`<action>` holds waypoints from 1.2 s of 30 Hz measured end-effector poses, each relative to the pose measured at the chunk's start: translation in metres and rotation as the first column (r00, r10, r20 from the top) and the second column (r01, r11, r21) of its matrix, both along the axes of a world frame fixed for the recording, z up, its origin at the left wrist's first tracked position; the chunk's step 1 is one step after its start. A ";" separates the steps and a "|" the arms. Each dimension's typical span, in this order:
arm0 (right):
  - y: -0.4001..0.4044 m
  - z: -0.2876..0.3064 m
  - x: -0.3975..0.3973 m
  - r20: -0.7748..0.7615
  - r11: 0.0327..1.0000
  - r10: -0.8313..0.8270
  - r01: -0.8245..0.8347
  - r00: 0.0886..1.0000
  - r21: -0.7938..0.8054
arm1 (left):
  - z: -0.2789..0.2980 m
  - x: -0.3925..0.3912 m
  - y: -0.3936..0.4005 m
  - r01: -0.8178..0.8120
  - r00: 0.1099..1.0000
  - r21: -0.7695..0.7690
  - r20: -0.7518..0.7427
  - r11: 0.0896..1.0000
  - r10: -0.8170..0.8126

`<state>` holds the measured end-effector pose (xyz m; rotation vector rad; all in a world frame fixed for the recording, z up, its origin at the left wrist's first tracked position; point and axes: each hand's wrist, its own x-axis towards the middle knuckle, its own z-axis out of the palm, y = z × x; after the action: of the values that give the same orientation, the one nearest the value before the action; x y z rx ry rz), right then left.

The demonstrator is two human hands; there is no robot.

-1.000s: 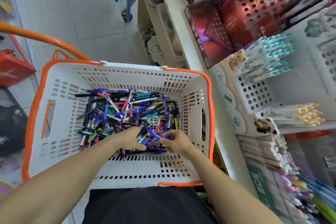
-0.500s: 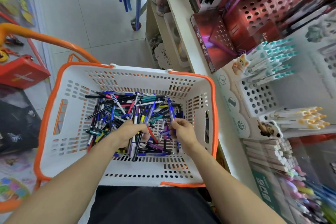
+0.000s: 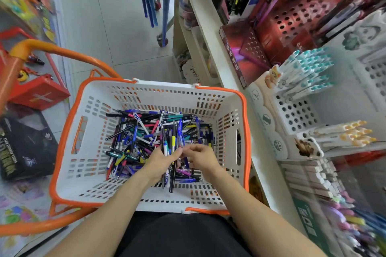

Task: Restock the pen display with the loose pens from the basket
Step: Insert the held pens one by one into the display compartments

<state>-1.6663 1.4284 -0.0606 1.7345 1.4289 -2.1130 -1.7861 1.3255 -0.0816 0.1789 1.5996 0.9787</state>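
A white basket with an orange rim point(image 3: 69, 137) sits in front of me, holding a heap of loose pens point(image 3: 133, 137) in blue, black, teal and pink. My left hand point(image 3: 160, 165) grips a bunch of several pens point(image 3: 172, 142) held roughly upright over the heap. My right hand point(image 3: 200, 158) is just beside it, fingers curled and touching the bunch at its middle. To the right stands the pen display: a white perforated rack point(image 3: 296, 115) with teal-capped pens point(image 3: 307, 73) above and yellow-capped pens point(image 3: 344, 133) below.
A red perforated display point(image 3: 292, 25) stands on the shelf behind the white rack. The shelf edge point(image 3: 211, 33) runs along the basket's right side. An orange basket handle point(image 3: 62, 52) arcs at left. A red box point(image 3: 39, 94) and a black box point(image 3: 23, 146) lie on the floor.
My left hand has gathered a bunch of pens and lifted it upright. My right hand moved in to meet it. The view has shifted down and left.
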 end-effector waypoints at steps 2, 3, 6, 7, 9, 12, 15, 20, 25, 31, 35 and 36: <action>0.003 0.004 0.000 0.021 0.995 0.043 -0.045 0.999 0.084 | 0.002 0.002 0.000 0.035 0.992 -0.010 -0.118 0.999 -0.036; 0.004 0.005 0.000 0.023 0.989 0.076 -0.078 0.997 0.125 | 0.005 0.002 0.002 0.044 0.986 -0.018 -0.158 0.999 -0.046; 0.005 0.014 -0.002 0.015 0.937 0.248 -0.244 0.969 0.249 | 0.014 0.005 0.005 0.029 0.981 0.007 -0.193 1.000 -0.027; 0.005 0.019 -0.003 0.004 0.920 0.296 -0.286 0.955 0.270 | 0.017 0.005 0.006 0.003 0.983 0.011 -0.183 1.000 -0.001; 0.009 0.028 -0.003 -0.034 0.907 0.357 -0.338 0.933 0.250 | 0.022 0.006 0.008 -0.072 0.986 0.039 -0.147 0.997 0.077; 0.020 0.036 -0.002 -0.049 0.921 0.353 -0.338 0.934 0.194 | 0.029 0.007 0.010 -0.160 0.986 0.092 -0.023 0.983 0.162; 0.029 0.034 -0.002 0.017 0.908 0.278 -0.268 0.961 0.323 | 0.037 0.010 0.012 -0.135 0.986 0.109 0.113 0.985 0.122; 0.022 0.028 -0.004 -0.120 0.927 0.333 -0.300 0.935 0.226 | 0.030 0.027 0.005 0.131 0.988 0.033 0.076 0.991 -0.133; 0.015 0.012 -0.005 -0.015 0.867 0.418 -0.393 0.909 0.306 | 0.026 0.035 -0.012 0.162 0.984 0.001 0.080 0.987 -0.162; 0.017 0.022 -0.020 -0.099 0.850 0.474 -0.424 0.875 0.314 | 0.018 0.025 -0.016 0.153 0.988 0.036 -0.001 0.988 -0.153; 0.026 0.026 -0.030 -0.154 0.843 0.487 -0.416 0.860 0.342 | 0.027 0.021 -0.008 0.091 0.996 0.049 0.022 0.995 -0.092; 0.025 0.027 -0.033 -0.180 0.863 0.457 -0.385 0.871 0.328 | 0.026 0.021 -0.005 0.074 0.996 0.058 0.044 0.996 -0.076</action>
<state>-1.6988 1.4537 -0.0336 1.0833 2.0461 -2.0056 -1.7652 1.3204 -0.0551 0.2522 1.5137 0.9643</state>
